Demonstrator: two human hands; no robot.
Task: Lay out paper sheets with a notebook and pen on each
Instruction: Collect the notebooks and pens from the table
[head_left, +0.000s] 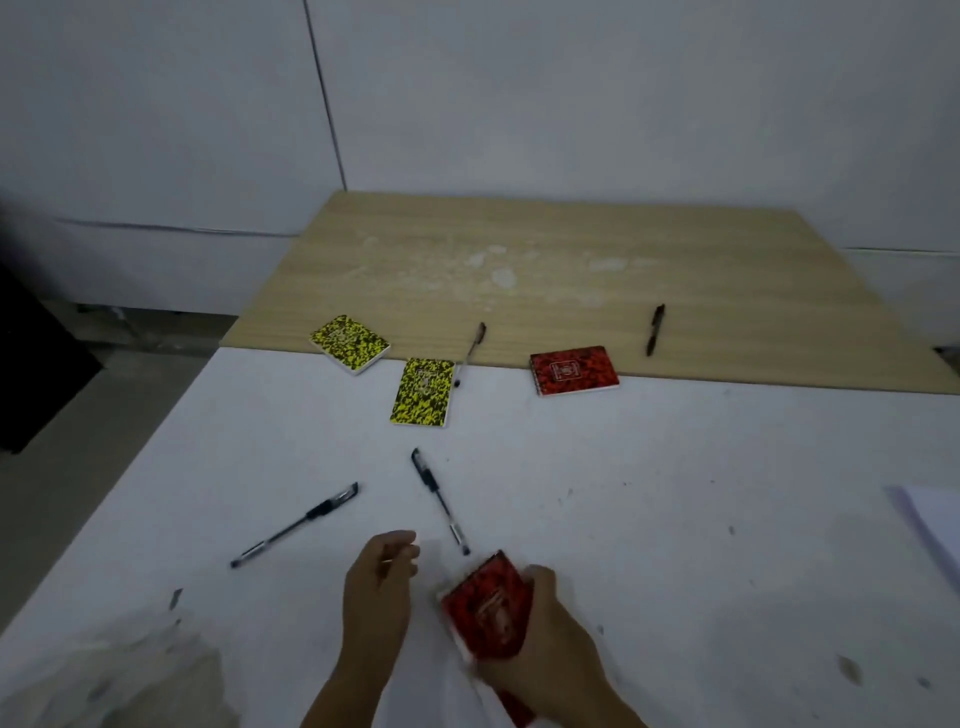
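While the right hand had its grip closed round a red notebook, held tilted just above the white surface at the near edge, the left hand hung beside it with fingers loosely curled; whether it pinched anything was too blurred to tell. Something pale, maybe a sheet of paper, showed under the right hand, unclear.

Risks from here, judged only. No separate sheets were clearly laid out, white on white, so the notebook could land off its sheet or straddle an edge. The nearest pen lay just beyond the hands, tip close to the notebook's top corner; a quick set-down could knock it and send it rolling. A second pen lay to the left, well apart.

Farther off, two yellow notebooks, a second red notebook and a third pen sat along the seam where white met the wooden board; a fourth pen lay alone on the wood. Dragging paper across that seam could snag or shift them. A stack of paper lay at the right edge, partly out of view, so an easy miss.
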